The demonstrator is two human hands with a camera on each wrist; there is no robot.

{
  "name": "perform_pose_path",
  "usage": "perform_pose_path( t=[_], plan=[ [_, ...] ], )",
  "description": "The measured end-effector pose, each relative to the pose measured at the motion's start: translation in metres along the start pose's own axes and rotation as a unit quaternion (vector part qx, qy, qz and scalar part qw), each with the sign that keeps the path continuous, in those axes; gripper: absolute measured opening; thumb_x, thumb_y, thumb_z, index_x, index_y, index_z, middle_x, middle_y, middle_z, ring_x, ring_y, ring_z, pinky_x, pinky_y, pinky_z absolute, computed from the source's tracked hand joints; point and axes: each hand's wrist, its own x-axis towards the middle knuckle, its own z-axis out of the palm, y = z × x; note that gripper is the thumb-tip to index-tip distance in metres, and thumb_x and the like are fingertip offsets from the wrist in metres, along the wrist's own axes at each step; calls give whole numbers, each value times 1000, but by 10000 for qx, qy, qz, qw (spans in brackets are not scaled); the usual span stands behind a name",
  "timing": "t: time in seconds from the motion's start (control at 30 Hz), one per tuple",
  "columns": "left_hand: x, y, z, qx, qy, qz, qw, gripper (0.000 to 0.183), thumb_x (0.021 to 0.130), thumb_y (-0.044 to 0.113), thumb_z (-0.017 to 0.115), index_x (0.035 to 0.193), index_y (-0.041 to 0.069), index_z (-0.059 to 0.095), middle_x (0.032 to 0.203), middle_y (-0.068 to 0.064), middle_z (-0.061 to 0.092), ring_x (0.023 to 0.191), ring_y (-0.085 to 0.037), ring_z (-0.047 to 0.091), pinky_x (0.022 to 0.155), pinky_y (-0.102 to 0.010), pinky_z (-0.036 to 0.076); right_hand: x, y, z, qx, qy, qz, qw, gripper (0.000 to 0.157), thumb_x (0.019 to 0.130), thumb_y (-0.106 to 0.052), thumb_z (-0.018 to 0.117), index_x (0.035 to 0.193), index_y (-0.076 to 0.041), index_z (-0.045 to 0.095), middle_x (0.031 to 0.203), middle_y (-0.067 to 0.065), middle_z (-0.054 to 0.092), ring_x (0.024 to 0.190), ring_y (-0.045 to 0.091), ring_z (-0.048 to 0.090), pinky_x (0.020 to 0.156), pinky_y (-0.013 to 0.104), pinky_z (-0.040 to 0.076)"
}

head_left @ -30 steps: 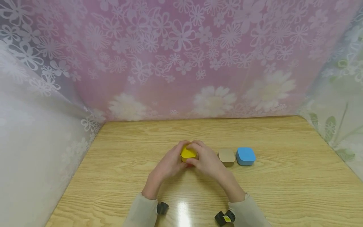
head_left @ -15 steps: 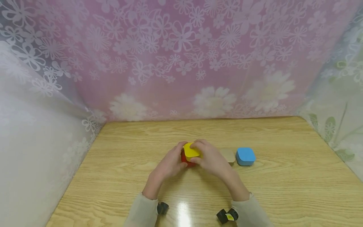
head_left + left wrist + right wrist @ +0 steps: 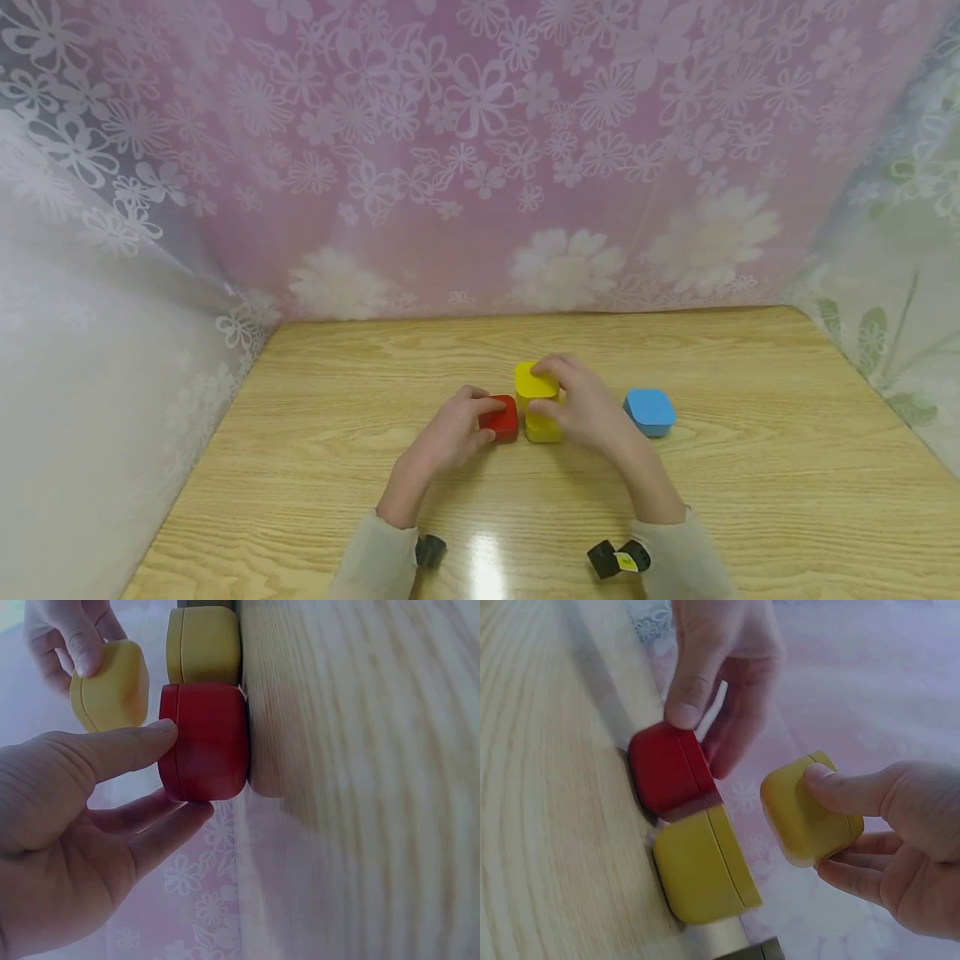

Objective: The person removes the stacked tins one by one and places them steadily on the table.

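My left hand pinches a small red rounded box standing on the table, thumb on one side and fingers across the top and far side. A seam runs near its top, as the left wrist view shows. In my right hand is a yellow rounded box, gripped between thumb and fingers and raised above the row. Directly right of the red box, a second yellow box stands on the table. From the head view, the raised box partly covers that lower one.
A blue rounded box stands farther right on the wooden table. Part of a dark-looking box shows at the bottom of the right wrist view. A pink floral curtain hangs behind the table, with pale cloth at both sides.
My right hand has lifted the yellow box off the red one and carried it right, over the second yellow box. The tan box is now hidden behind my right hand. My left hand stays at the red box.
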Motion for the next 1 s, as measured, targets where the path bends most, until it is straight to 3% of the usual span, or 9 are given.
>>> perform_pose_path(
  t=[0.23, 0.73, 1.0],
  plan=[
    [0, 1, 0, 37, -74, -124, 9999, 40, 93, 8, 70, 132, 8, 64, 136, -17, 52, 120, -33, 55, 101, -44, 48, -1, 10, -11, 193, 130, 187, 9996, 41, 88, -13, 77, 125, -3, 61, 136, 15, 53, 119, 36, 57, 96, 53, 51],
    [-2, 2, -1, 99, -111, -303, 9994, 42, 93, 11, 70, 135, 13, 64, 139, -13, 52, 113, -27, 58, 96, -39, 51, -10, 28, -38, 446, 694, -1, 9966, 41, 87, -5, 76, 124, 1, 60, 128, 19, 58, 120, 37, 55, 94, 55, 52],
    [-2, 2, -2, 73, -101, -312, 9994, 42, 93, 10, 71, 134, 12, 64, 138, -15, 52, 118, -31, 57, 99, -42, 50, -16, 46, -54, 618, 642, -189, 9958, 39, 93, -4, 68, 131, -1, 60, 140, 21, 46, 120, 39, 53, 88, 54, 54]
  ],
)
